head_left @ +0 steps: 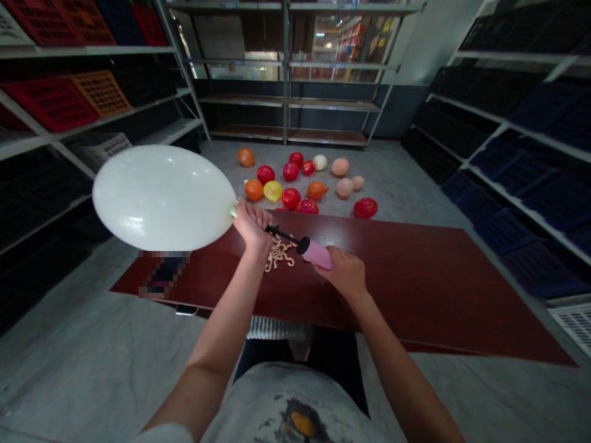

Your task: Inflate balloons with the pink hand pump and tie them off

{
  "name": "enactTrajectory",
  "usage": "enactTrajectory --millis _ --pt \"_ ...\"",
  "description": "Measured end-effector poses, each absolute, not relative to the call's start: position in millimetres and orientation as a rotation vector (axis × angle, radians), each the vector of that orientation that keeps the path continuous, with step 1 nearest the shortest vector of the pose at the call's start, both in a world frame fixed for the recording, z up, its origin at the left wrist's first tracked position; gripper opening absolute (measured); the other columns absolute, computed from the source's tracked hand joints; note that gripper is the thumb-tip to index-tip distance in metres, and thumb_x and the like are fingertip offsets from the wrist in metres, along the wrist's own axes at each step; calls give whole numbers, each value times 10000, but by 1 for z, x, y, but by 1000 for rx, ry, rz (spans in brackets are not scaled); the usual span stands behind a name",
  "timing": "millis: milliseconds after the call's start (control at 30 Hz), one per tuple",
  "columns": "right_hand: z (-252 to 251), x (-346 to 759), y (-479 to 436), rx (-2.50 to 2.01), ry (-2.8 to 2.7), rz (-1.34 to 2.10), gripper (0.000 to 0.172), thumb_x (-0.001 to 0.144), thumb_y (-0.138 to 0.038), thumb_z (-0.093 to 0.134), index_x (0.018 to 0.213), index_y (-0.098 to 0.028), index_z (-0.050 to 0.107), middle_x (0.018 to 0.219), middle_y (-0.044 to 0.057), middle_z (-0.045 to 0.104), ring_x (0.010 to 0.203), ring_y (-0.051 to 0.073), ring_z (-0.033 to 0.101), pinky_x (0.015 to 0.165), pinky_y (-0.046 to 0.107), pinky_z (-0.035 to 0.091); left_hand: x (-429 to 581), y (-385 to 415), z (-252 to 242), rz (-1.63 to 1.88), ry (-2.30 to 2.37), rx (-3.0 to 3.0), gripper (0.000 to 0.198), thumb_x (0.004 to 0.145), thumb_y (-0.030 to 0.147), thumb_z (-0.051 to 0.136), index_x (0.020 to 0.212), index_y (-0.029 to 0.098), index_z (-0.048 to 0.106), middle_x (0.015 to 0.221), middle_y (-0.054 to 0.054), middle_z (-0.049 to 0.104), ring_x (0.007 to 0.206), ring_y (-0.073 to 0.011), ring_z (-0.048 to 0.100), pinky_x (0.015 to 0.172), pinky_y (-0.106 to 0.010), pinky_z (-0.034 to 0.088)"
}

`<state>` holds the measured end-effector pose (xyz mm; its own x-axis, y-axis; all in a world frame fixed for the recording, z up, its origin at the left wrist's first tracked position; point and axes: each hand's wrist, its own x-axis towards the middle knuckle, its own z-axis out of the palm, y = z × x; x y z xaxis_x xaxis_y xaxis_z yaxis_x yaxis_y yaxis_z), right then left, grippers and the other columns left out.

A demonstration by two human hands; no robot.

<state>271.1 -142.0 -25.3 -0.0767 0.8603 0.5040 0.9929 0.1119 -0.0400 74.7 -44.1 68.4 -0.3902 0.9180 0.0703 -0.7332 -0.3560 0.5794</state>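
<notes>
A large inflated pearl-white latex balloon (pixel 162 198) is held above the left end of the dark red wooden table (pixel 415 277). Its neck is clenched in the left hand (pixel 252 226), with the fingers wrapped round it. The black nozzle (pixel 282 234) of a pink plastic hand pump (pixel 317 253) is led into the same fist. The nozzle tip is hidden by the fingers, so seating inside the neck cannot be confirmed. The clench appears placed to seal the neck around the nozzle. The pump barrel is grasped by the right hand (pixel 342 274) and held nearly level just above the table, in line with the nozzle, which seems to keep side load off the joint. The balloon is kept to the left of that line, clear of the pump. A loose heap of limp cream latex balloons (pixel 278 255) lies on the table, directly under the nozzle and within reach of both hands. Beyond the table's far edge, inflated red, orange, yellow and peach balloons (pixel 290 198) are scattered on the floor, seemingly parked away from the work area. Dark shelving with plastic crates (pixel 503 234) stands to either side of the table. A pixelated patch (pixel 164 274) obscures whatever sits at the table's left edge.
</notes>
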Motion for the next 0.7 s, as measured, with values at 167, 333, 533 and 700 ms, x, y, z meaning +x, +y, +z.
enactTrajectory --millis 167,333,533,700 --pt "-19 249 -138 -1846 -1957 -413 383 812 -558 637 954 -202 626 794 38 705 645 176 612 603 304 264 106 -57 53 1870 574 471 516 948 386 537 543 211 270 382 84 236 287 -64 224 343 -239 211" --pt "-22 251 -134 -1828 -1970 -515 380 836 -533 645 1013 -197 624 830 39 704 682 187 612 626 316 280 114 -57 43 1859 576 394 509 960 326 492 531 214 242 365 80 222 276 -69 216 341 -243 196" --pt "-31 262 -134 -1785 -2005 -598 403 877 -537 613 1076 -186 625 844 50 702 755 206 617 687 327 309 98 -43 39 1815 657 330 501 973 285 458 543 212 210 379 79 220 291 -66 204 360 -244 192" --pt "-41 278 -138 -1792 -2028 -566 445 870 -542 623 1116 -171 621 893 71 712 788 216 614 703 327 318 76 -35 44 1842 652 371 498 982 287 447 547 202 220 393 79 222 309 -57 207 386 -245 201"
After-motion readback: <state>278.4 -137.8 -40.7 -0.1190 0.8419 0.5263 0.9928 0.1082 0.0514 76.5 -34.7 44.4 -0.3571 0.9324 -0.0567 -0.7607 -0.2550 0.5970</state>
